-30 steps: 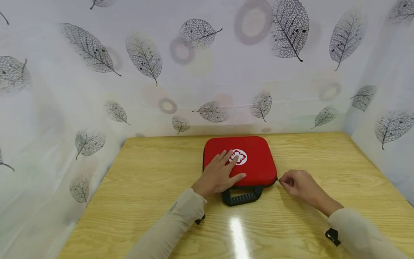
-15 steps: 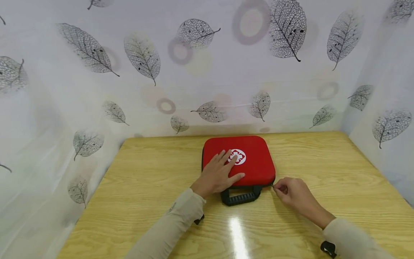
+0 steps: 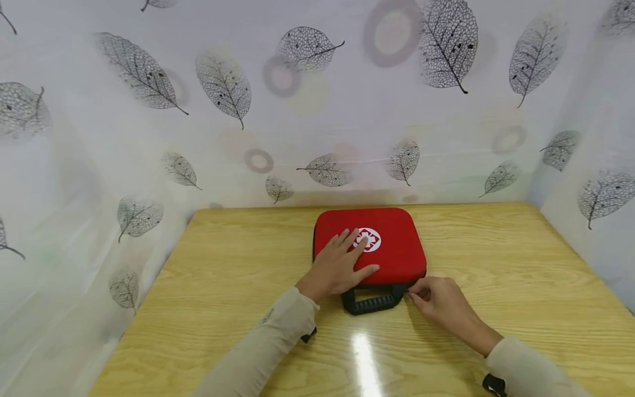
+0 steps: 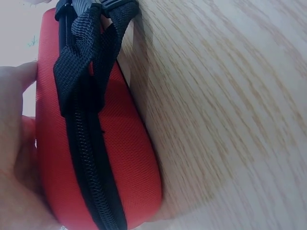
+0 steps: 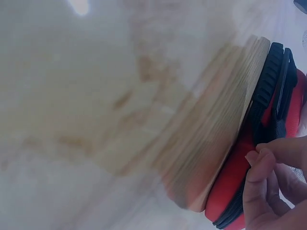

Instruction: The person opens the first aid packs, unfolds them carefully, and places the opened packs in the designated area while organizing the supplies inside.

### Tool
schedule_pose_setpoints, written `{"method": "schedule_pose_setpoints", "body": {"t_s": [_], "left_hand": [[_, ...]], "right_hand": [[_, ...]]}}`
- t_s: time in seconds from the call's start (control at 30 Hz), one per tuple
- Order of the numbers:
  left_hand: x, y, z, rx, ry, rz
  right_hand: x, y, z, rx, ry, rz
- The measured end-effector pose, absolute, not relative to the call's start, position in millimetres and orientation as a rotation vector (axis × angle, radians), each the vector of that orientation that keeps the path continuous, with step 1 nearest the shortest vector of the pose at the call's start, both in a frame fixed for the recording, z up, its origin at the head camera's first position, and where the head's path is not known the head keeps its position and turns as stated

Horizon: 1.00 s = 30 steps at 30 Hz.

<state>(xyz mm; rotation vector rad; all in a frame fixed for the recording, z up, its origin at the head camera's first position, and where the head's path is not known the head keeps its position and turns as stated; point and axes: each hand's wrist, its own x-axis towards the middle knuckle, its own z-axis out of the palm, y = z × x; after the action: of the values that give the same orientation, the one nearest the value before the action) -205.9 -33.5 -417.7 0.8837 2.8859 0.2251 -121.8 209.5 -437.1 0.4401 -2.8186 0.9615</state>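
A red hard-shell first-aid case (image 3: 394, 263) with a white cross emblem (image 3: 368, 240) lies flat near the table's back edge, its black handle (image 3: 374, 304) facing me. My left hand (image 3: 333, 268) rests on the lid with fingers spread. At the front right corner, just right of the handle, my right hand (image 3: 440, 300) pinches the zipper pull between thumb and forefinger; the fingertips mostly hide it. In the left wrist view, the black zipper (image 4: 88, 165) runs along the case's side beneath the webbing handle loop (image 4: 86, 67), its teeth meshed on that stretch.
The case sits on a wood-grain table (image 3: 238, 286) with a bright light reflection in front. Behind and at both sides hangs a pale leaf-patterned curtain (image 3: 317, 127), close to the table's back edge.
My right hand has slid left and toward me, round the case's right corner to beside the handle, still pinching the zipper pull. The left hand stays on the lid.
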Motion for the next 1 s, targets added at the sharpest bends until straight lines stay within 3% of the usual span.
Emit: {"method": "schedule_pose_setpoints", "body": {"t_s": [0.6,1.0], "left_hand": [[-198.0,-49.3,-411.8,0.901,2.99,0.048],[-188.6,-66.8,-411.0,0.938,3.029,0.029]], "right_hand": [[-136.5,217.5,-440.8,0.492,-2.7,0.844],[-164.3,222.9,-439.0,0.5,-2.702,0.767]]}}
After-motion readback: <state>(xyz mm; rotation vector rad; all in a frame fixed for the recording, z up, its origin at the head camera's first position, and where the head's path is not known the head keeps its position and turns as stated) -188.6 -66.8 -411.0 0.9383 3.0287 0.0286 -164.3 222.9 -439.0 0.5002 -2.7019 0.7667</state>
